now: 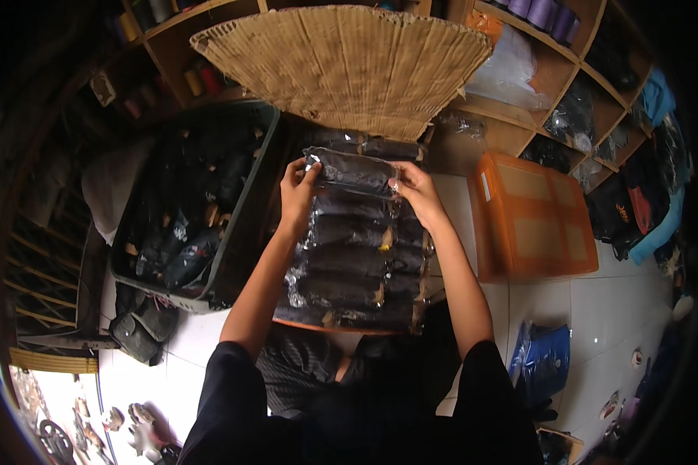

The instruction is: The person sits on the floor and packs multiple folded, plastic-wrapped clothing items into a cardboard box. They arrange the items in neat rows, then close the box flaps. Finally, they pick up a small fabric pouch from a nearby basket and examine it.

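Note:
Both of my hands grip a dark rolled bundle wrapped in clear plastic (353, 169), which lies crosswise between them. My left hand (296, 190) closes on its left end, thumb on top. At the right end, my right hand (413, 187) pinches the wrapping with thumb and fingers. Underneath are rows of similar dark wrapped bundles (345, 260), packed side by side, some with small tan tags. An orange edge (326, 327) shows along the near side of these rows. Behind them, a large brown corrugated cardboard sheet (349, 70) stands tilted up.
To the left, a dark green crate (244, 209) holds many black bundles. An orange plastic box (531, 221) stands at the right. Wooden shelves (551, 58) with thread spools curve along the back. A blue plastic-wrapped packet (541, 360) and a grey-green pouch (143, 325) lie on the tiled floor.

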Demonstrator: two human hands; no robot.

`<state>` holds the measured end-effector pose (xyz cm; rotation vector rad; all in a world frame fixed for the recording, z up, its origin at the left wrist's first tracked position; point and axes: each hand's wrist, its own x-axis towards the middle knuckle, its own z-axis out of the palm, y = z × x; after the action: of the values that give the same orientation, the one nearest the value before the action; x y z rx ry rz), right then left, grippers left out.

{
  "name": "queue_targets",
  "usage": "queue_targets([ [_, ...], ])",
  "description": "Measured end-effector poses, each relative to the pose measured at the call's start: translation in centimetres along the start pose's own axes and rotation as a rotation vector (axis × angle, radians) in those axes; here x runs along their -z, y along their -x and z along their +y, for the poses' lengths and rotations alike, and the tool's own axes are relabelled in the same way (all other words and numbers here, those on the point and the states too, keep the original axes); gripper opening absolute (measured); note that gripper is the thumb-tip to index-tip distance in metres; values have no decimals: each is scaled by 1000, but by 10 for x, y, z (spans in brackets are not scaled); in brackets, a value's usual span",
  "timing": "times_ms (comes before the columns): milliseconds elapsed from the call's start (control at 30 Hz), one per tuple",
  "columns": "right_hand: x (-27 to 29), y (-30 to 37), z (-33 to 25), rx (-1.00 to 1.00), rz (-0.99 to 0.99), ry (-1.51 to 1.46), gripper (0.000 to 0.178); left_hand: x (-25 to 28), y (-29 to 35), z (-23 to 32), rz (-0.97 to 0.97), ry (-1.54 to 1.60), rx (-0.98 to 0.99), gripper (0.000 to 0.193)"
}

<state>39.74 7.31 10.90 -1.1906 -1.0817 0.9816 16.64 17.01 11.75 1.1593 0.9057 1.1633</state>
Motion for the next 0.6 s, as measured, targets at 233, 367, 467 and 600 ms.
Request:
queue_targets([
  [233, 45, -108, 68, -12, 90, 224, 29, -10, -109, -64, 3, -745, -143, 63],
  [367, 50, -111, 91, -138, 48, 814, 31, -16, -108, -85, -29, -1183, 106, 60],
  [467, 46, -104, 88, 80, 93, 1036, 26, -18, -103, -86, 25, -1297, 15, 54],
  [600, 54, -100, 84, 202, 201, 1096, 34, -38, -98, -75, 8, -1224, -425, 60],
])
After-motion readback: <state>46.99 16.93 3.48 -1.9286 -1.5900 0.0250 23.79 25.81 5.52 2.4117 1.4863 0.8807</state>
